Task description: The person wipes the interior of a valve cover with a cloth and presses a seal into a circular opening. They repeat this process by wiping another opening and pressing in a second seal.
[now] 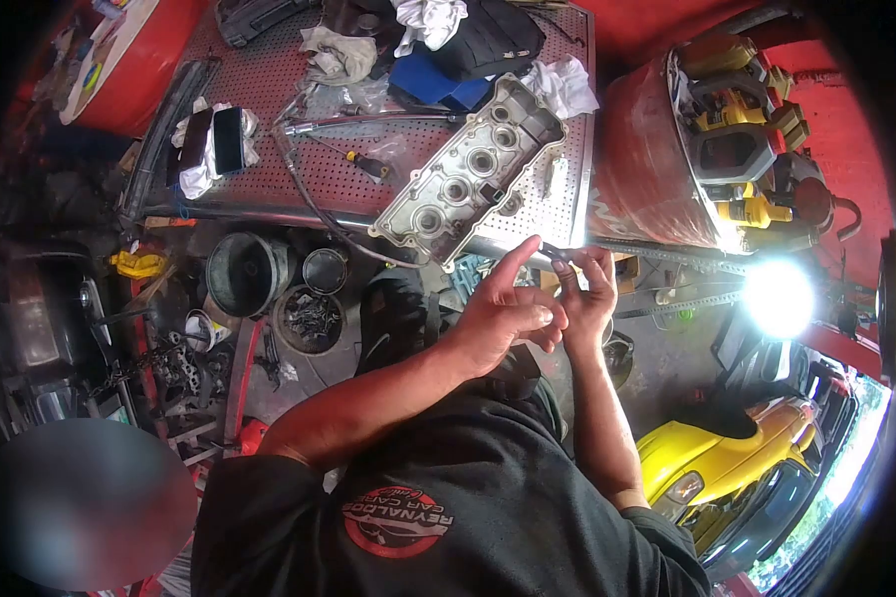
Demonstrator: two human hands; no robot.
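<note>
My left hand (508, 313) has its index finger stretched out and its other fingers loosely bent, with nothing visible in it. Close beside it, my right hand (589, 294) pinches a small dark object (555, 255) between thumb and fingers, near the left index fingertip. What this object is cannot be made out. Just beyond the hands, a metal engine cover (455, 187) with several round openings lies tilted across the near edge of the perforated red table (259, 75).
On the table are a screwdriver (368, 165), a hose (304, 189), two phones on cloth and rags (340, 55). A red drum (647, 149) holds oil bottles at right. Below stand a black bucket (244, 277) and a bowl of small parts (310, 320). A bright lamp (778, 298) shines at right.
</note>
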